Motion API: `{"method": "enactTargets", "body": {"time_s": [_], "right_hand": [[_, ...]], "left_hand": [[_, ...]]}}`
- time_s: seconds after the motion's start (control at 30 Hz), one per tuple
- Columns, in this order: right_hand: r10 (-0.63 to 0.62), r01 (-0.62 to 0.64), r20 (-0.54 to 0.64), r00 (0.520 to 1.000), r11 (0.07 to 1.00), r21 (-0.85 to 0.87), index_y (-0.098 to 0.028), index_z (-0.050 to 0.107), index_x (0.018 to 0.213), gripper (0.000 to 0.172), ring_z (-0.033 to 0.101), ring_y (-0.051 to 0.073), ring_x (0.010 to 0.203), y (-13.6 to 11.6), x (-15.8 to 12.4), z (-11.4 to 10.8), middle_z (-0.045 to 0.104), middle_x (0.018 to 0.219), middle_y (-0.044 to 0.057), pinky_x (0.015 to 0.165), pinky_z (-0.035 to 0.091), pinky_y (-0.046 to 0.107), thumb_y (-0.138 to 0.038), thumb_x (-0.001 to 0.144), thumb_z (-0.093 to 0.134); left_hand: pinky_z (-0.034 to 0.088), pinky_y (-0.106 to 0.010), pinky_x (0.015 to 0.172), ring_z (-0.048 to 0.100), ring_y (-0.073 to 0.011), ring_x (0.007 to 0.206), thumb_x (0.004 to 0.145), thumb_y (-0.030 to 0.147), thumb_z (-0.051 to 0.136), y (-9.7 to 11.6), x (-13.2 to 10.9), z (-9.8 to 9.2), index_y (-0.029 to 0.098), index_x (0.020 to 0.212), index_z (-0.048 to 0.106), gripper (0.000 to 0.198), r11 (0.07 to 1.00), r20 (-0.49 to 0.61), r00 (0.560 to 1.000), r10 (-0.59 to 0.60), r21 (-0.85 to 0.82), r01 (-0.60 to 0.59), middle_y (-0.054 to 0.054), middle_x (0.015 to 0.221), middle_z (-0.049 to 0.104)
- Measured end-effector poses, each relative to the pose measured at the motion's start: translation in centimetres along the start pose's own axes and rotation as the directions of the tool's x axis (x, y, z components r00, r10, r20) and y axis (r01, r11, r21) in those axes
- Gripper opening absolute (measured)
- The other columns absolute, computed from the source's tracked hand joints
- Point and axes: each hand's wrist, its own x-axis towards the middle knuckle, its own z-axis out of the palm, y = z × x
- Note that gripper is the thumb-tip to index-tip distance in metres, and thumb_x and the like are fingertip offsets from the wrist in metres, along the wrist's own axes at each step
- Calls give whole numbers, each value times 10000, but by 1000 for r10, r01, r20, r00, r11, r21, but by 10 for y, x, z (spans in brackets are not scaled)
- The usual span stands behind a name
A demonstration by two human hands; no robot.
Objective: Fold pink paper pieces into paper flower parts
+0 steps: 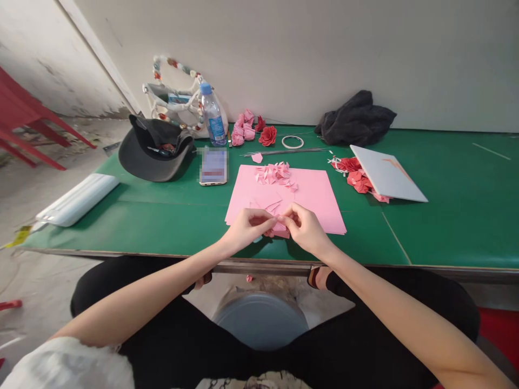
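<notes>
My left hand (252, 227) and my right hand (303, 227) meet over the front part of some pink paper sheets (320, 197). The fingertips of both pinch a small pink paper piece (279, 220), which they largely hide. Just beyond my fingers lie flat, pointed pink paper pieces (270, 202). Farther back on the sheets sits a heap of folded pink paper pieces (273, 173). Below my hands, more pink paper (281, 234) shows at the near edge.
Behind the sheets are thin wires (287, 153), a tape ring (292, 142) and paper roses (267, 135). To the left stand a phone (213, 166), a water bottle (213, 119) and a cap (152, 154). Red paper flowers (359, 181) lie partly under a white board (387, 175) on the right.
</notes>
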Motion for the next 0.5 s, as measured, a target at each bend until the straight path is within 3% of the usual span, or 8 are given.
{"method": "enactTargets", "body": {"time_s": [0.1,0.2,0.37,0.5], "right_hand": [[42,-44,33,999,997,63,-192,530,747,296,553,130,615,-3,1,-1,572,671,-7,592,438,257,-450,891,533],[108,-119,158,982,991,62,-193,503,698,377,539,123,532,-6,1,-2,533,586,-29,534,426,253,-531,857,557],[109,-126,162,981,987,98,-200,426,610,453,545,121,482,-8,1,0,518,533,-33,481,424,246,-562,781,637],[121,-143,198,973,984,103,-185,472,604,429,515,97,406,-6,2,-2,572,509,-18,424,389,223,-532,789,643]], "left_hand": [[497,-219,597,590,-114,613,817,361,659,3,-2,1,116,795,702,250,999,-108,993,49,27,-46,-30,685,653],[499,-215,595,597,-118,638,817,364,657,4,-2,1,120,809,706,250,999,-162,986,48,29,-44,-36,732,666],[555,-274,679,673,-168,721,807,384,670,0,-1,4,117,835,691,269,996,-102,995,-2,-93,-7,-61,785,695],[563,-278,673,682,-170,695,780,394,699,-2,0,6,118,783,668,278,994,-90,996,20,-109,-29,-44,743,679]]}}
